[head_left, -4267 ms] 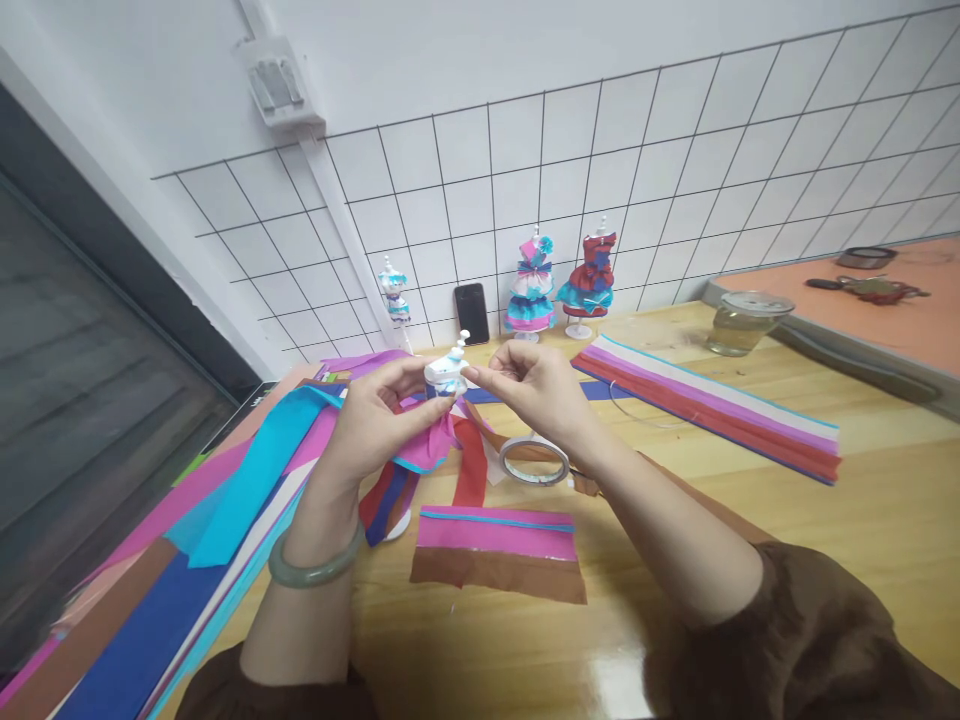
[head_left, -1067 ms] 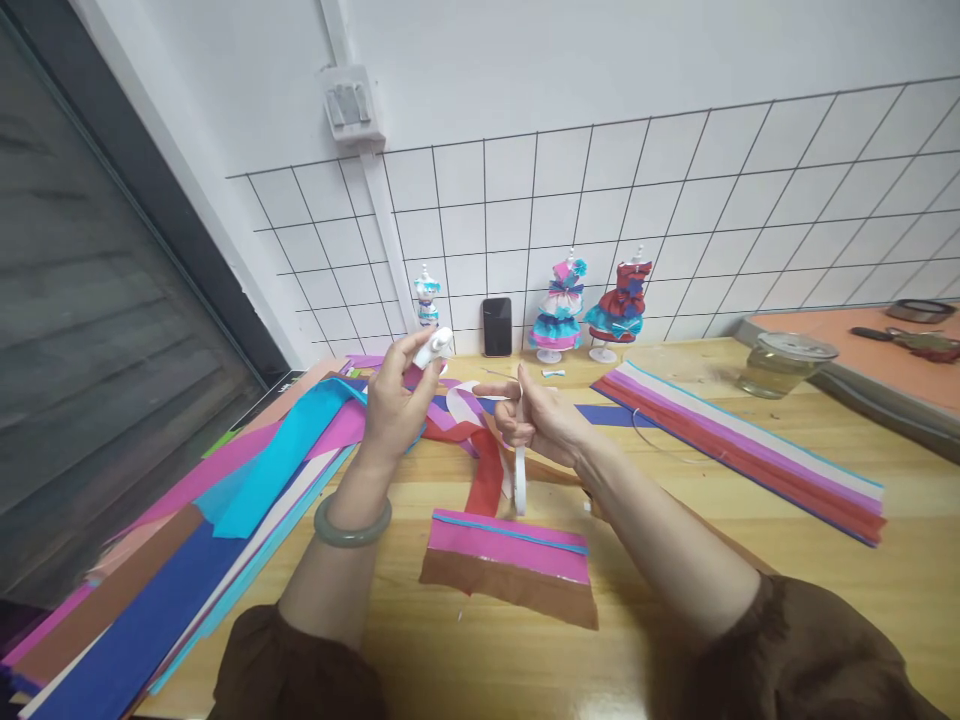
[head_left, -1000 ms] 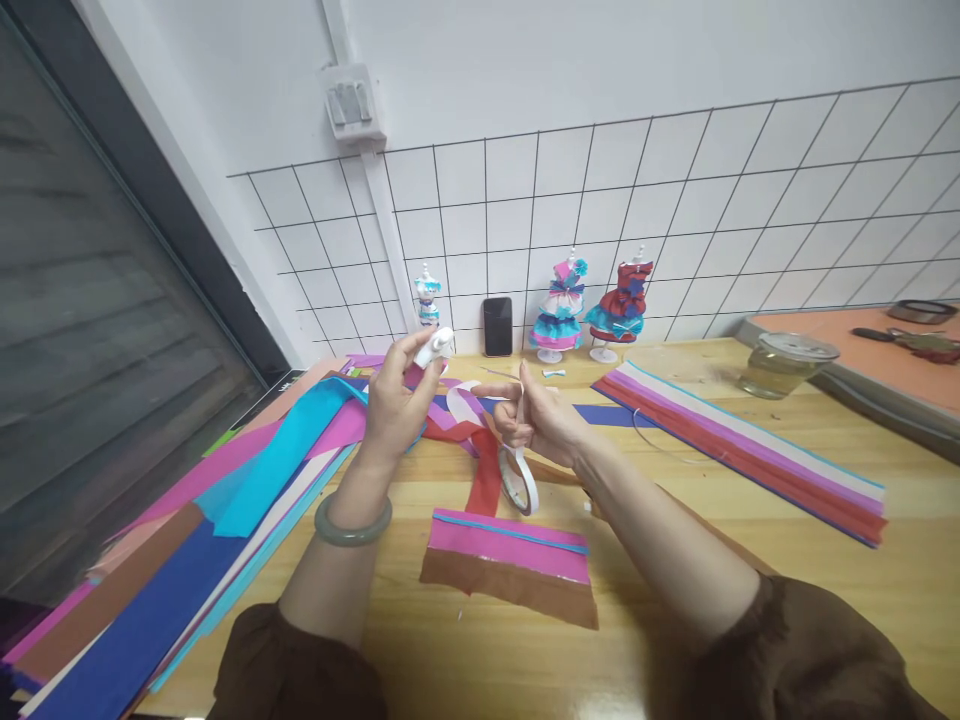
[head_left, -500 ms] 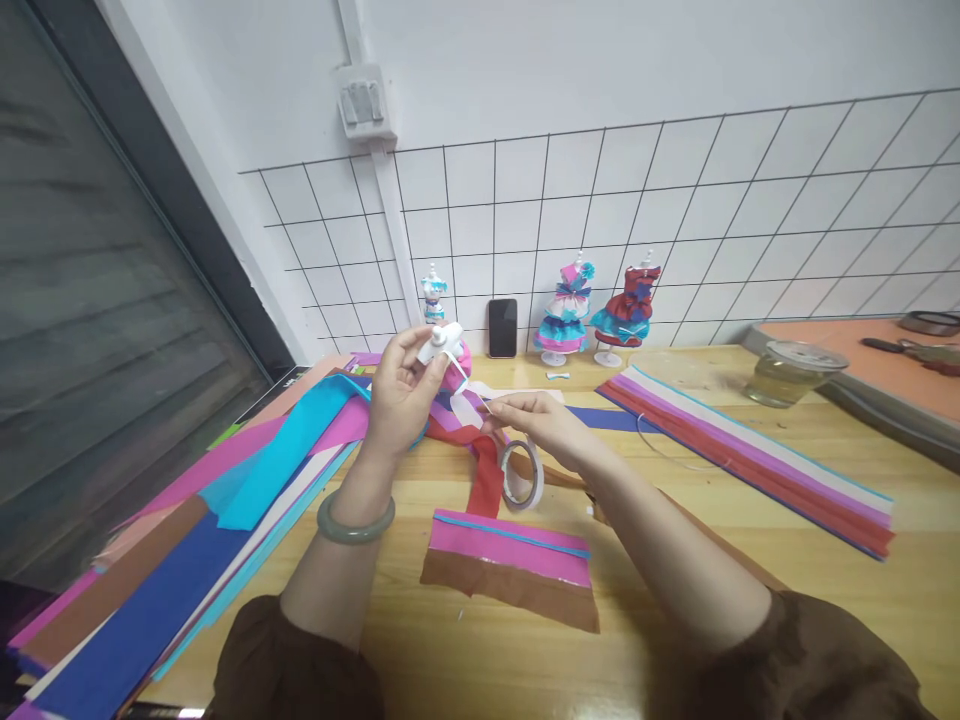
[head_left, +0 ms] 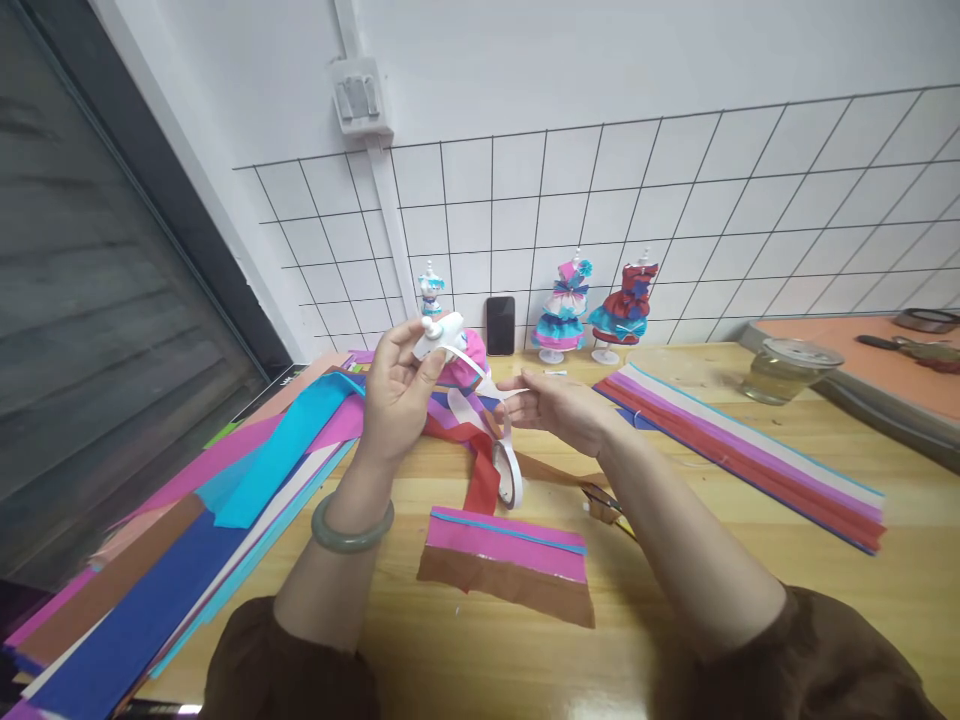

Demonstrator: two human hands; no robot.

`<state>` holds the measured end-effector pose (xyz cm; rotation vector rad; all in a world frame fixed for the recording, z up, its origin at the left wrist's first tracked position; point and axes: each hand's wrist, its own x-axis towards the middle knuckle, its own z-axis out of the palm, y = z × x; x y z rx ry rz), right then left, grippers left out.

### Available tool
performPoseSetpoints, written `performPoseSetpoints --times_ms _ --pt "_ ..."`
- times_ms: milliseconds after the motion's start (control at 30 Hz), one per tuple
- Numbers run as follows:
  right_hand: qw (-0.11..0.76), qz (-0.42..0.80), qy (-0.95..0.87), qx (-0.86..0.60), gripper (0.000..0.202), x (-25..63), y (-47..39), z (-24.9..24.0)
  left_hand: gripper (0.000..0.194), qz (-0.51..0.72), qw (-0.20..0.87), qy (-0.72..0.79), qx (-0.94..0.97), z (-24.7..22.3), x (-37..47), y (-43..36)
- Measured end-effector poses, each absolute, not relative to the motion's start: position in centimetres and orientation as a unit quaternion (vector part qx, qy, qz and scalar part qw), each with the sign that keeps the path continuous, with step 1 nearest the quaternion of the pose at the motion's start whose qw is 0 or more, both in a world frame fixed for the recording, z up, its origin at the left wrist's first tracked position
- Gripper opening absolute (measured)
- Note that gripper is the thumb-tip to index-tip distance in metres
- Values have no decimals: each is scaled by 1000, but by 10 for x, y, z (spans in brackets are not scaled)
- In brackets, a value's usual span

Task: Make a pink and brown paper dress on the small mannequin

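My left hand (head_left: 397, 395) grips a small white dress-form mannequin (head_left: 450, 332), tilted, with a bright pink skirt (head_left: 469, 362) behind it. A narrow strip of white tape (head_left: 471, 364) runs from the mannequin's body across to my right hand (head_left: 559, 408), whose fingers are closed on it. From those fingers more tape drops to the tape roll (head_left: 510, 475), which stands on edge at the table. A red fabric strip (head_left: 482, 478) lies just left of the roll. Nearer me is a pink and brown paper-like piece (head_left: 506, 560) with a thin blue line.
Long coloured strips (head_left: 262, 470) spread over the left side; a layered stack (head_left: 750, 455) lies right. Dressed mannequins (head_left: 561, 315) and a phone (head_left: 501, 325) stand by the wall. A glass cup (head_left: 789, 372) is at the right. Scissors-like tool (head_left: 604, 503) lies under my right forearm.
My right hand has moved slightly right and turned, its fingers more extended. The tape strip now stretches longer from the mannequin, and the roll has shifted left. More pink skirt shows.
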<state>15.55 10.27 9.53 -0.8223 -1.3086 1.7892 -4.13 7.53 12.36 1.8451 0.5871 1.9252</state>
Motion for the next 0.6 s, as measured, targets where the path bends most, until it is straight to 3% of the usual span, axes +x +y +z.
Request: performPoseSetpoints --times_ms 167,433,600 --pt "317 681 -589 -299 28 153 94 95 33 701 176 194 663 132 -40 65" --pt "212 461 -787 -351 32 137 94 68 32 721 156 167 654 146 -37 43" --pt "155 379 -843 -349 50 113 88 43 30 748 149 150 629 156 -39 31"
